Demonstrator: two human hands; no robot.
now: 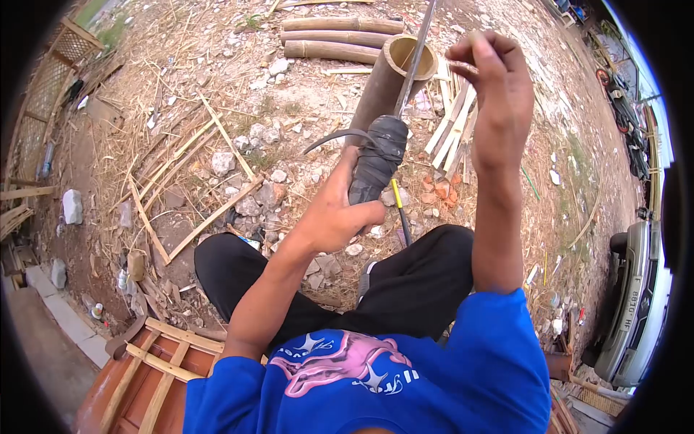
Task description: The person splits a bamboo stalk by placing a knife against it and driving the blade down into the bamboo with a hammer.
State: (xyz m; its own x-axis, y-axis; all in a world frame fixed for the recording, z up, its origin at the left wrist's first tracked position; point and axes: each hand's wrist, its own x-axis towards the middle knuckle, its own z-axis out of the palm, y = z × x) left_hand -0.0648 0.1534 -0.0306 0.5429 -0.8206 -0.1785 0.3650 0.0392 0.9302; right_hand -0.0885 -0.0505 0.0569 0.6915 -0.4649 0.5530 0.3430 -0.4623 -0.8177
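One firm, steady hold would likely serve best, kept well back from the blade (415,65). Left of centre, the left hand (332,217) is clamped round the black-taped handle (379,160); at upper centre, the blade crosses the mouth of a bamboo tube (376,98), contact unclear. At upper right, the right hand (500,90) is raised, half curled; whether it pinches anything cannot be told

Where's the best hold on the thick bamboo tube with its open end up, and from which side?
I'd grip the outer wall of the bamboo tube, just below its rim, coming from the left. That curved wall looks bare there, whereas the metal blade, whose black-wrapped handle is in the left hand, crosses the rim's right part in this view.
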